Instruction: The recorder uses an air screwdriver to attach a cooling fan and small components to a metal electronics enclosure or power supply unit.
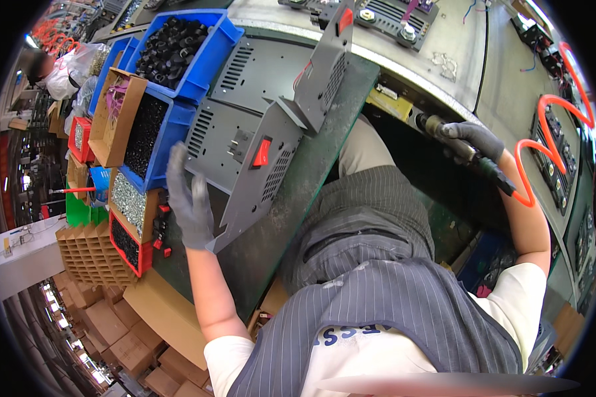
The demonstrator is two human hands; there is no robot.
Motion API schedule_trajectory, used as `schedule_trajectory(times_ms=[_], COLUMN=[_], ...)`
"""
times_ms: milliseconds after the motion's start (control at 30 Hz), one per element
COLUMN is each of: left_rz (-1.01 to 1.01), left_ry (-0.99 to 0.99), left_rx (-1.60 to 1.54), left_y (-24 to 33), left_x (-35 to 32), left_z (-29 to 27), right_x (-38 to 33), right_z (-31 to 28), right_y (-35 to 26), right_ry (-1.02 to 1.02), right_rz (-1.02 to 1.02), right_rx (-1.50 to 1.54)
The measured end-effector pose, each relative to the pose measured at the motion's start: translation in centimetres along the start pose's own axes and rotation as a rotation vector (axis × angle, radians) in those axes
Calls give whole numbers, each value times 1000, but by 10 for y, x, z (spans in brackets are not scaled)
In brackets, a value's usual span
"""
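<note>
My right hand (478,137), in a grey glove, is wrapped around a pneumatic screwdriver (458,140) off the right side of the bench, with an orange coiled hose running from it. My gloved left hand (193,202) is open, fingers stretched out and apart, beside the outer edge of the nearer grey sheet-metal panel (208,135). Whether its palm touches the metal is hidden. The panel has slots, a black socket (240,144) and an upright end plate with a red rocker switch (261,152). A second, similar panel (261,69) lies just beyond it.
Left of the panels stand a blue bin of black plastic parts (172,53), a blue bin of black screws (144,135) and a cardboard tray of silver screws (129,198). A red bin (126,243) sits nearer. Circuit assemblies (397,23) rest on the line beyond the green bench (261,255).
</note>
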State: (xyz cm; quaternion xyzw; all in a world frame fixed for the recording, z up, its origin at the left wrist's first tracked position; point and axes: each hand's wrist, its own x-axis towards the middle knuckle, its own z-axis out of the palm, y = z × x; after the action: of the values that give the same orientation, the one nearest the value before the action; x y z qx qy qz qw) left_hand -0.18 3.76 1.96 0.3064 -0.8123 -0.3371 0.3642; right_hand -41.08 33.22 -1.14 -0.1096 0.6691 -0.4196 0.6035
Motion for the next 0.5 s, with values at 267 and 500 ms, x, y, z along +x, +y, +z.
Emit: schedule_trajectory(times_ms=[267,500], left_rz=[-181,-250], left_ry=[77,178], left_rx=[-576,-316], left_y=[68,63], left_x=[-63,-74], left_z=[43,63], right_x=[-4,33], right_z=[32,124], right_y=[49,26], right_ry=[244,141], right_rz=[-89,-742], right_rx=[623,-117])
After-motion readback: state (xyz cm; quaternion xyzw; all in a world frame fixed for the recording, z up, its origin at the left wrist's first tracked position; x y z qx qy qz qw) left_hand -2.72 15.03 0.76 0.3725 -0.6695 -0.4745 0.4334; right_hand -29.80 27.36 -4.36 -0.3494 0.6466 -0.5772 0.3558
